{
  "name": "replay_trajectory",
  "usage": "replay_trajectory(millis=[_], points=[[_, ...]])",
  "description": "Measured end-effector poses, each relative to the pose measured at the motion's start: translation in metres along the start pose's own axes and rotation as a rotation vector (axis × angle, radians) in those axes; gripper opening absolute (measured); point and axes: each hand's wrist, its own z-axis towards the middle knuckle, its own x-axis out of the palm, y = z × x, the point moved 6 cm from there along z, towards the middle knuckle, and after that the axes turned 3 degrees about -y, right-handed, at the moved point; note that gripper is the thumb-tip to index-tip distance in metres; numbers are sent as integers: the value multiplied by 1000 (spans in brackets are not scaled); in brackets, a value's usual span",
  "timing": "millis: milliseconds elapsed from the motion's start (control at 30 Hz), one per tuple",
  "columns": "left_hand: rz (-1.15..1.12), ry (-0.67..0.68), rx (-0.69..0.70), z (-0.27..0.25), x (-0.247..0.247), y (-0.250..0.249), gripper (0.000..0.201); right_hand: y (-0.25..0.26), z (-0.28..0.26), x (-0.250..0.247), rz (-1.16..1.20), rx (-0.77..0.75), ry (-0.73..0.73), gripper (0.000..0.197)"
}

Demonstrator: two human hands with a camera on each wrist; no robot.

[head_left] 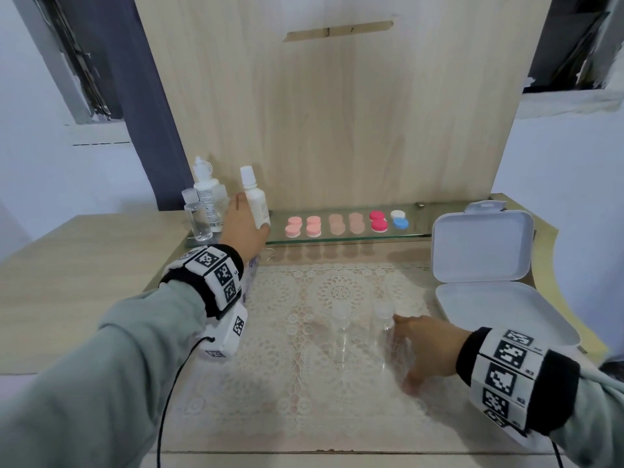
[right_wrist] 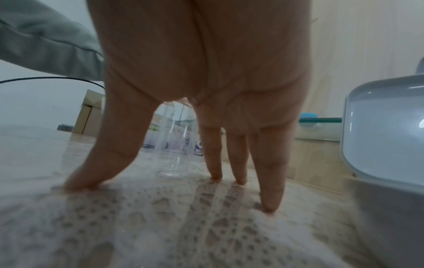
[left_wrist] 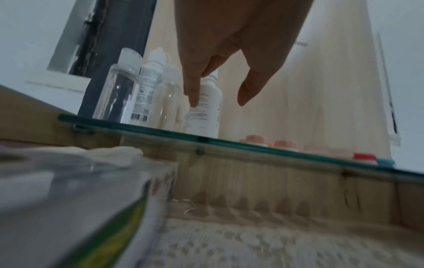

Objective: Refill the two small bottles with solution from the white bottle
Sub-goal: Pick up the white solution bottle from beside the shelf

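Observation:
A tall white bottle (head_left: pixel 255 199) with a white cap stands at the left of the glass shelf (head_left: pixel 341 238). My left hand (head_left: pixel 243 228) reaches up to it. In the left wrist view the straight index finger (left_wrist: pixel 192 90) lies across the white bottle (left_wrist: pixel 206 108) and the thumb (left_wrist: pixel 250 87) stands apart on the right, so the hand is open around it. Two small clear bottles (head_left: pixel 341 327) (head_left: pixel 383 320) stand capped on the lace mat (head_left: pixel 304 383). My right hand (head_left: pixel 425 349) sits beside the right one, its straight fingertips (right_wrist: pixel 269 204) resting on the mat.
Left of the white bottle stand a labelled dropper bottle (head_left: pixel 206 194) and a clear bottle (head_left: pixel 197 216). Pink, red and blue lens cases (head_left: pixel 378 221) line the shelf. An open white plastic box (head_left: pixel 483 244) lies at the right. A packet (left_wrist: pixel 91 208) lies under my left wrist.

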Motion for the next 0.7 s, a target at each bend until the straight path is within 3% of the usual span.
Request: replay_trajectory(millis=[233, 700], points=[[-22, -93, -72, 16, -4, 1, 49, 0, 0, -2, 4, 4, -17, 81], [-217, -148, -125, 18, -4, 0, 51, 2, -3, -4, -11, -5, 2, 85]])
